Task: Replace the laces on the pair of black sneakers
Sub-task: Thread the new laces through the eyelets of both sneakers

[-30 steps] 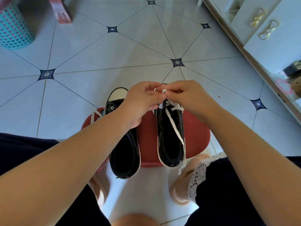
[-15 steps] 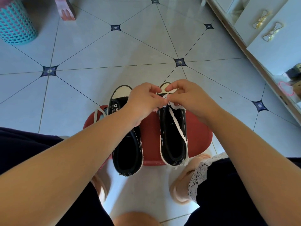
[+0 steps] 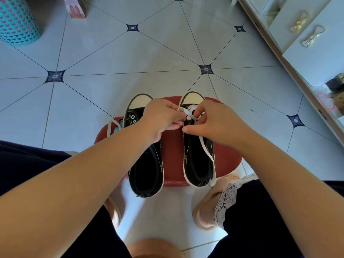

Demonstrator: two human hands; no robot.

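Observation:
Two black sneakers with white toe caps stand side by side on a red stool, toes pointing away from me. The left sneaker has bare eyelets and no lace in it. Over the front eyelets of the right sneaker, my left hand and my right hand both pinch a white lace. One end of that lace trails down the shoe's right side to the heel. A second, greyish lace lies looped on the stool's left edge.
Tiled floor surrounds the stool. A teal basket stands far left and a pink furniture leg is beside it. White drawers with bow handles run along the right. My knees and pink slippers flank the stool.
The view has shifted so the toe caps now show past my hands. My hands have drawn slightly apart over the right sneaker, with a loop of white lace stretched between them.

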